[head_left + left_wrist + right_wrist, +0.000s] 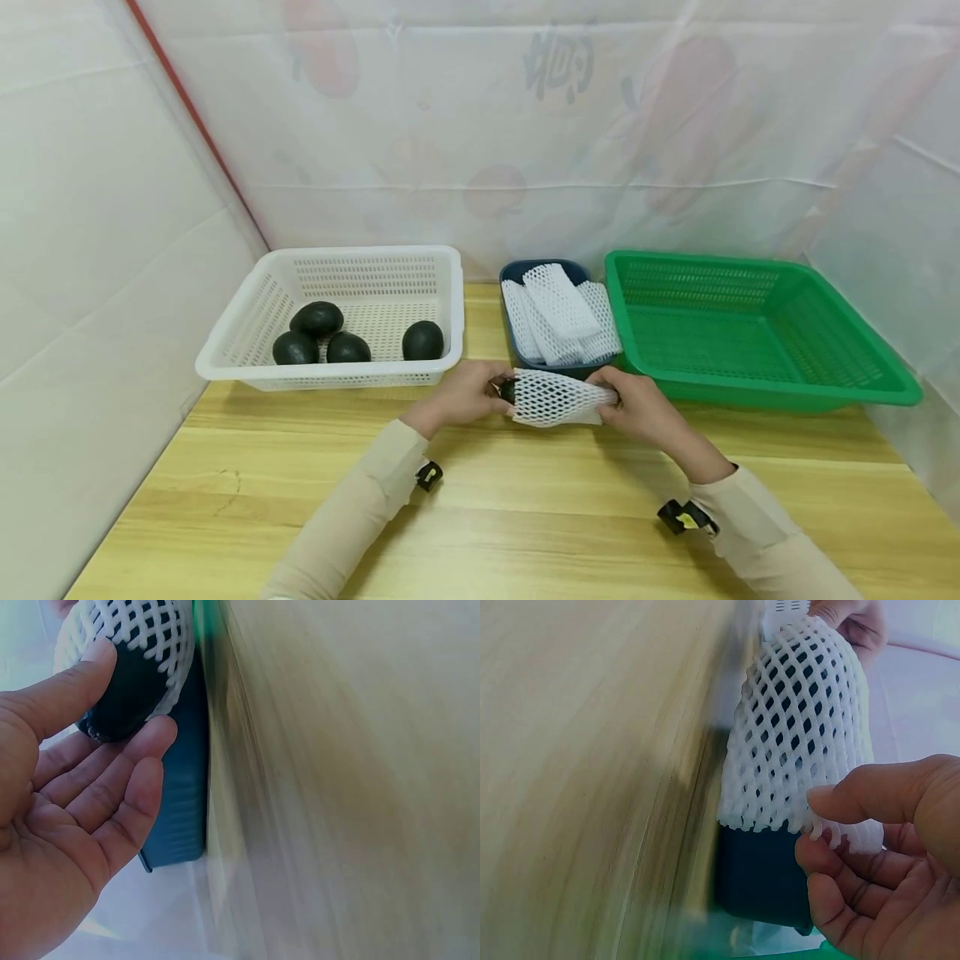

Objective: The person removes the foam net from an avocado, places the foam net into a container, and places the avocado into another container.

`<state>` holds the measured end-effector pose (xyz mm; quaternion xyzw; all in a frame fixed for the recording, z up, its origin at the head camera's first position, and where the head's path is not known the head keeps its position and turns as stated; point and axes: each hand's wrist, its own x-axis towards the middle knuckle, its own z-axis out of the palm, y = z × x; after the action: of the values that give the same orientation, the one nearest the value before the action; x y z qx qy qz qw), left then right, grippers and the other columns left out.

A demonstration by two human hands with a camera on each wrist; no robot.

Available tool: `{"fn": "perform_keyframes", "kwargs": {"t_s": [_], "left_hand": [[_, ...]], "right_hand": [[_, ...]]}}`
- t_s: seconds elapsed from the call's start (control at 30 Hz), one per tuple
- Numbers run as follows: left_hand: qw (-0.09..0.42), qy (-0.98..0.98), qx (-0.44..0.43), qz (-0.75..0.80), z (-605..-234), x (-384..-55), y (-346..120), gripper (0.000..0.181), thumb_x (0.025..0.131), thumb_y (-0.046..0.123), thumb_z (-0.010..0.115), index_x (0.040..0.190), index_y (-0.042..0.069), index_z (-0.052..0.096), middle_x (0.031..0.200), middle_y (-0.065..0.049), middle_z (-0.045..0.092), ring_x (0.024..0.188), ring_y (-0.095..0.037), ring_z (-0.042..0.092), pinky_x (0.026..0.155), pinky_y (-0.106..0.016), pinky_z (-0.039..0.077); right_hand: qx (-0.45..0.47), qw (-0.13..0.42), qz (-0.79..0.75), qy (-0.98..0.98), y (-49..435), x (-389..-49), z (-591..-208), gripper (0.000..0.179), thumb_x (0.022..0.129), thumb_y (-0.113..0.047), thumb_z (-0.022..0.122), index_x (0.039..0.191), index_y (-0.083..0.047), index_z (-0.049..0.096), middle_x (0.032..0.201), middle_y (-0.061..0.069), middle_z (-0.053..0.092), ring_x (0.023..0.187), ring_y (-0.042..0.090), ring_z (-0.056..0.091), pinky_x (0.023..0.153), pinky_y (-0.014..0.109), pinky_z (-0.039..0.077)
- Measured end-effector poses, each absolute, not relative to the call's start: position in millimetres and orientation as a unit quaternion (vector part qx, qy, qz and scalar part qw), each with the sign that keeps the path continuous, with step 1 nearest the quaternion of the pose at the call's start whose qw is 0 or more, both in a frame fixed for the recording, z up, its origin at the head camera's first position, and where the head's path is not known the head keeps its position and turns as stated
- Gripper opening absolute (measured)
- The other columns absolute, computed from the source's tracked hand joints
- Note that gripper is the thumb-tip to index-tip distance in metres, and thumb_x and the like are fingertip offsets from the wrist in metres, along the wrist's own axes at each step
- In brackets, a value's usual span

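Observation:
In the head view, a white foam net sleeve (pixel 551 398) lies lengthwise between both hands, above the table in front of the navy container. A dark avocado (pixel 131 694) is mostly inside the sleeve, and its bare end sticks out on the left. My left hand (pixel 468 392) holds that end, thumb on top and fingertips beneath. At the other end my right hand (pixel 637 404) pinches the sleeve's loose edge between thumb and index finger. Through the mesh (pixel 795 712), the dark fruit shows in the right wrist view.
A white basket (pixel 352 375) at the left holds several loose avocados (pixel 423 341). Behind the hands, a navy container (pixel 184 795) carries several folded foam net sleeves (pixel 562 304). To the right stands a green basket (pixel 765 388). The wooden table (pixel 525 517) meets hanging white sheeting at the back.

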<state>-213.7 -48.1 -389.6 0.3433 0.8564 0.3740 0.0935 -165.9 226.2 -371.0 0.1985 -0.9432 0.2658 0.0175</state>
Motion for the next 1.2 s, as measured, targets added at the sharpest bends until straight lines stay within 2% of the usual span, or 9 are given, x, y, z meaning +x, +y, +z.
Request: {"fn": "perform_keyframes", "kwargs": {"t_s": [0.17,0.4,0.63,0.77,1.03,1.2], "left_hand": [[0.111,0.855,0.338,0.378,-392,-212,-54,0.044,0.076,0.015,0.078,0.115,0.001,0.062,0.099,-0.007,0.067,0.086,-0.014,0.062,0.073,-0.023,0.048],[0.127,0.852,0.331,0.385,-394,-212,-57,0.045,0.077,0.014,0.078,0.117,0.002,0.062,0.102,-0.008,0.066,0.085,-0.014,0.063,0.073,-0.022,0.048],[0.130,0.864,0.323,0.364,-390,-211,-59,0.059,0.075,0.018,0.079,0.127,0.002,0.055,0.114,-0.010,0.062,0.093,-0.021,0.061,0.082,-0.030,0.047],[0.138,0.867,0.315,0.362,-388,-212,-61,0.060,0.076,0.020,0.078,0.128,0.003,0.054,0.121,-0.010,0.058,0.098,-0.023,0.060,0.085,-0.032,0.046],[0.140,0.867,0.310,0.363,-388,-212,-62,0.057,0.077,0.021,0.078,0.126,0.004,0.056,0.120,-0.006,0.059,0.099,-0.022,0.059,0.087,-0.033,0.045],[0.126,0.876,0.311,0.346,-386,-213,-56,0.055,0.075,0.025,0.079,0.123,0.009,0.059,0.116,0.000,0.060,0.100,-0.017,0.058,0.087,-0.030,0.044]], "right_hand": [[0.193,0.009,0.264,-0.945,229,-166,-373,0.026,0.074,0.006,0.067,0.097,-0.005,0.062,0.088,0.007,0.063,0.071,0.017,0.054,0.059,0.032,0.045],[0.193,0.006,0.265,-0.945,230,-165,-375,0.027,0.075,0.007,0.067,0.098,-0.005,0.061,0.088,0.007,0.063,0.071,0.017,0.054,0.060,0.032,0.044],[0.196,0.004,0.254,-0.947,230,-163,-371,0.041,0.075,0.002,0.072,0.112,0.002,0.057,0.106,0.016,0.061,0.094,0.032,0.057,0.076,0.045,0.047],[0.193,-0.004,0.256,-0.947,231,-163,-369,0.044,0.075,-0.001,0.073,0.116,0.002,0.055,0.108,0.017,0.060,0.095,0.032,0.057,0.076,0.046,0.047],[0.196,-0.006,0.251,-0.948,231,-165,-370,0.046,0.076,-0.002,0.073,0.118,0.002,0.055,0.111,0.017,0.059,0.099,0.034,0.056,0.079,0.047,0.046],[0.227,0.013,0.265,-0.937,227,-168,-370,0.047,0.075,-0.001,0.074,0.118,0.005,0.055,0.113,0.018,0.058,0.104,0.035,0.054,0.084,0.049,0.043]]}}
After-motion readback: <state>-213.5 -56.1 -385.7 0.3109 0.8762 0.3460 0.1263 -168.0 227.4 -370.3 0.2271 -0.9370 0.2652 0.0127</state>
